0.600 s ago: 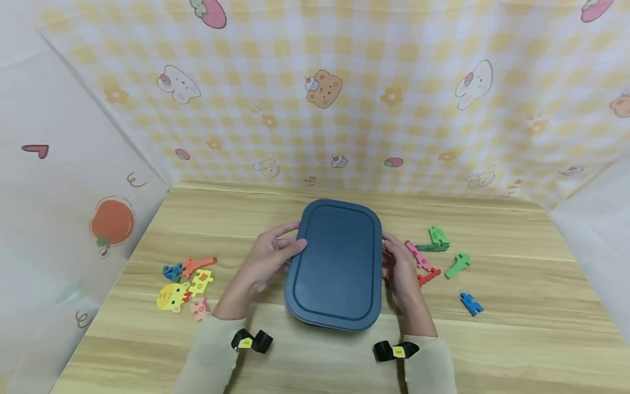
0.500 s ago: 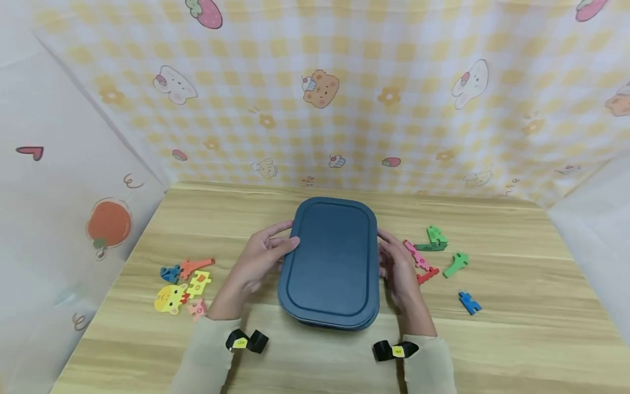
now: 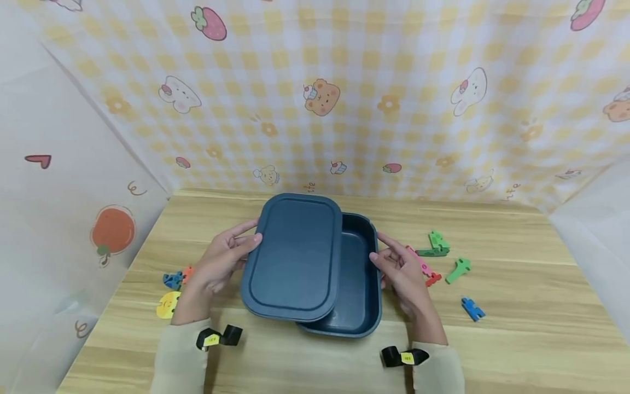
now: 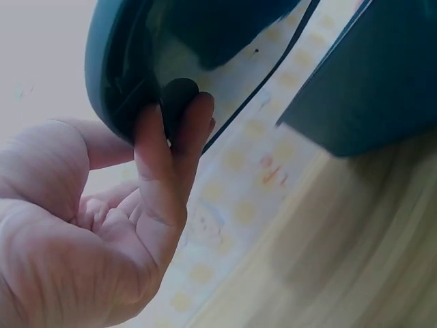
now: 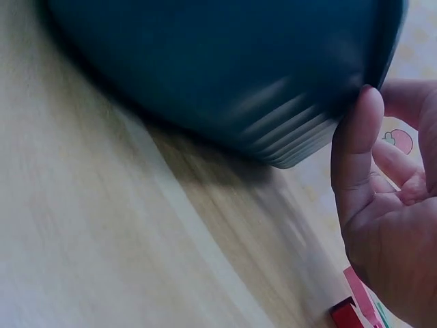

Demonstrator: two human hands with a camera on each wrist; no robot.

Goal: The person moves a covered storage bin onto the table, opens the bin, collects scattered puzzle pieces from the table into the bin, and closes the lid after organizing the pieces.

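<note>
My left hand (image 3: 219, 264) pinches the left edge of a dark blue rectangular lid (image 3: 295, 257), thumb on top and fingers beneath. The lid lies to the left above a matching box (image 3: 355, 298) and covers its left part; the right strip of the inside shows. My right hand (image 3: 403, 273) grips the box's right rim with the thumb over it. In the left wrist view, the lid's underside (image 4: 130, 61) is tilted up and stands apart from the box (image 4: 369, 89). The right wrist view shows the thumb at the rim of the ribbed box wall (image 5: 273, 116).
Left on the wooden table (image 3: 517, 273) lie a yellow animal-face puzzle piece (image 3: 168, 305) and a blue one (image 3: 172, 280), partly behind my left arm. To the right are a pink piece (image 3: 422, 265), a green piece (image 3: 459, 270) and a blue piece (image 3: 472, 309). A checked cloth (image 3: 364, 131) hangs behind.
The lid has come off the box and moved left with my left hand, baring part of the inside. My right thumb now lies over the box rim.
</note>
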